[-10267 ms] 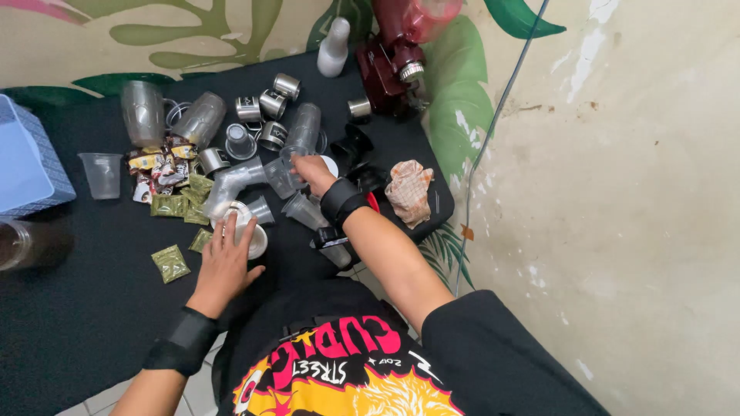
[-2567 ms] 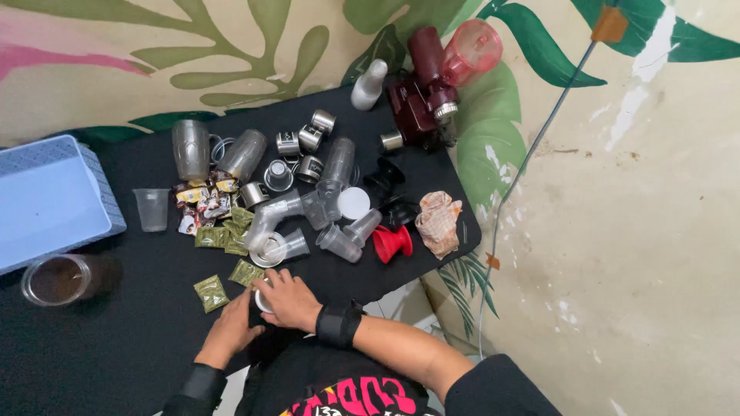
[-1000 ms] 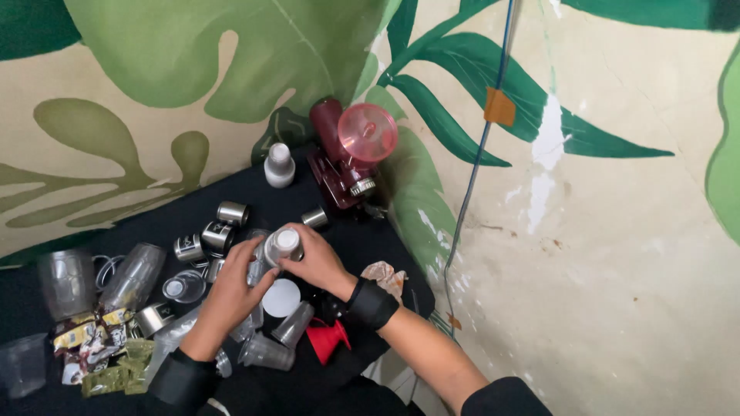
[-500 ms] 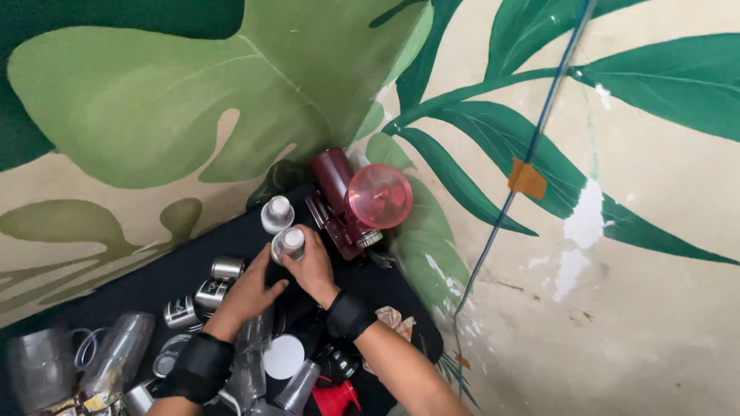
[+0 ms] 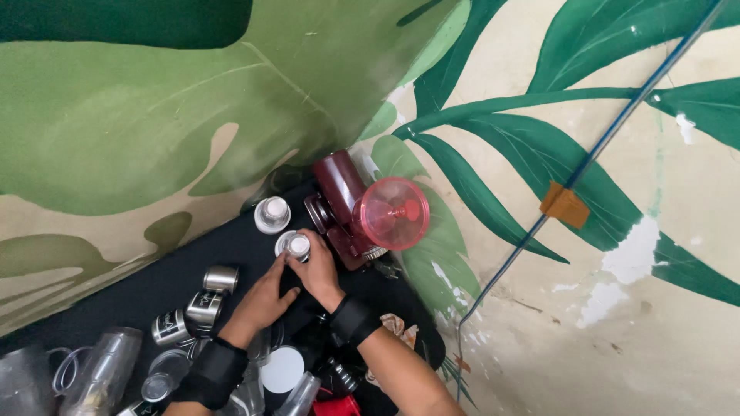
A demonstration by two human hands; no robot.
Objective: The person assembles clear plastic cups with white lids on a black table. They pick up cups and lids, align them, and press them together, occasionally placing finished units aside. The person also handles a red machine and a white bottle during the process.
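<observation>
Both my hands are around a small clear bottle with a white cap at the far edge of the black table. My right hand grips it from the right side; my left hand touches it from the left. Both wrists wear black bands. A second white-capped bottle stands just behind it. A dark red grinder with a pink translucent lid stands right beside my right hand, against the wall.
Small metal tins lie left of my left arm. Clear plastic cups and a white round lid lie nearer me. A red piece shows at the bottom. A painted leaf wall rises behind; a blue pipe runs diagonally.
My hands have carried the small bottle from the middle of the table toward the far edge, next to the other bottle and the grinder. The view has tilted up to the wall.
</observation>
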